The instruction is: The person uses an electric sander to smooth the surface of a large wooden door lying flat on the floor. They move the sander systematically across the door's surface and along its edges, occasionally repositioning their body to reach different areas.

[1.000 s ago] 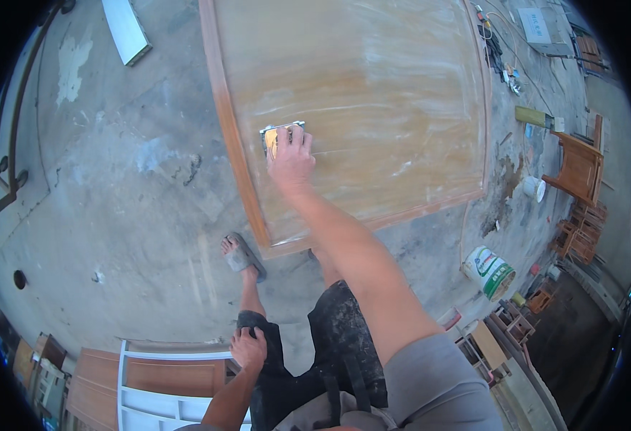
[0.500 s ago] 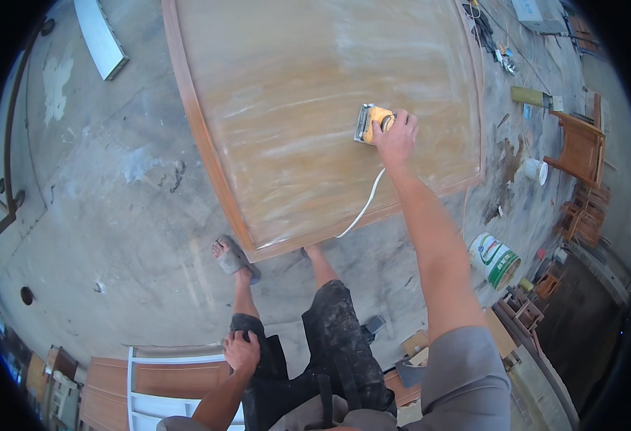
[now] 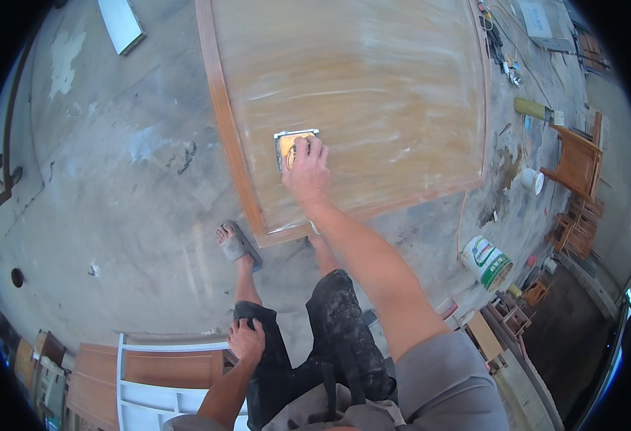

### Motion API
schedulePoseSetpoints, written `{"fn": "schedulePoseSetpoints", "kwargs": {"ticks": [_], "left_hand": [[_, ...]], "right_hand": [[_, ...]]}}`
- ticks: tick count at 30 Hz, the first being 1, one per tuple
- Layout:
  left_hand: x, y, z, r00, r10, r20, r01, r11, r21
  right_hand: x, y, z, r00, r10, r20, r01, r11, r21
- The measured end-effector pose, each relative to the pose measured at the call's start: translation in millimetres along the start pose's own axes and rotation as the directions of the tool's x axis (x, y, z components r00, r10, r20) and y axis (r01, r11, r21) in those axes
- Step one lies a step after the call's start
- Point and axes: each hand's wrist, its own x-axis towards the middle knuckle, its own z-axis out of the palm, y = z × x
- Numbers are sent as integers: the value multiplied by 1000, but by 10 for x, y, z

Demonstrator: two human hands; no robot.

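Note:
My right hand is closed around the yellow body of an electric sander. The sander's pad lies flat on a large wooden panel, towards its near left corner. Whitish dusty streaks run across the panel's tan surface, and a reddish-brown raised border edges it. Most of the sander's cord is hidden under my right forearm. Lower left, my left hand rests on my leg by the knee of the dark shorts, fingers laid over the cloth and holding nothing.
A white-and-green bucket lies tipped on the concrete floor at right. Beyond it are a small white pail and wooden furniture parts. Tools and cables lie by the panel's far right. A white frame is behind my left arm.
My right hand has carried the sander left and slightly nearer across the panel, and the sander has turned. My left hand stays on my leg. The whole view has shifted a little.

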Motion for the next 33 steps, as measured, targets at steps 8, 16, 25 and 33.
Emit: {"fn": "schedulePoseSetpoints", "kwargs": {"ticks": [8, 16, 25, 33], "left_hand": [[-13, 12, 15, 1000, -18, -2, 18, 999, -31], [-29, 112, 33, 999, -32, 14, 32, 999, 23], [-34, 138, 89, 1000, -6, 20, 5, 998, 61], [-86, 164, 91, 1000, -11, 28, 9, 999, 49]], "right_hand": [[-192, -440, 204, 987, -140, 79, 137, 990, 39], [108, 587, -165, 995, 19, -97, -22, 999, -26], [548, 2255, -806, 954, 193, -228, -222, 969, -111], [265, 2432, -877, 962, 213, -171, -239, 959, -153]]}}
